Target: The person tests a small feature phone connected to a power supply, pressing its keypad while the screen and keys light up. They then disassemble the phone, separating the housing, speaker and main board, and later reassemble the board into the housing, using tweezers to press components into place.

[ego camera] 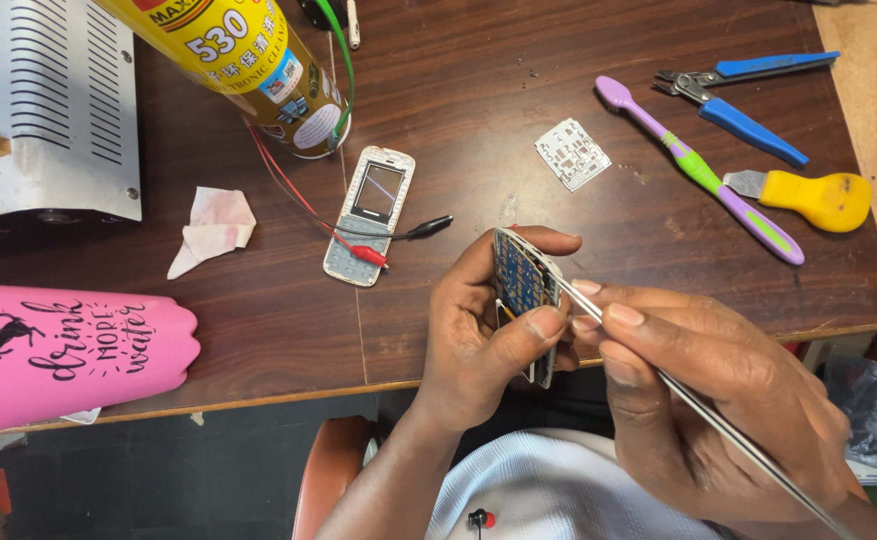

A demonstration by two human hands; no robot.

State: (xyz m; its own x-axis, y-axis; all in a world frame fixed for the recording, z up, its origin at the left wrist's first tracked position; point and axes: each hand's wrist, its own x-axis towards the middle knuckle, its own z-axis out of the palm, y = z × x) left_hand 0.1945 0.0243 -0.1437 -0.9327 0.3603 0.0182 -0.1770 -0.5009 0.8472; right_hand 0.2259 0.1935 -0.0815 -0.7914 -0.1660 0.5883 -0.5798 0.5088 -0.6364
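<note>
A dark wooden table (518,100) stands over dark floor (178,470), evenly lit.

blue circuit board (520,276) | pink bottle (68,350), black lettering | purple-green toothbrush (703,172) | blue-handled cutters (748,95) | dark brown wood desk (478,110)

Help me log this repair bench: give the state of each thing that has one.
Circuit board: held on edge in left hand.
Metal probe: gripped by right hand, tip on board.
Phone front cover: lying flat, empty.
Pliers: jaws shut.
Toothbrush: lying flat.
Spray can: upright.
Pink bottle: on its side.
</note>
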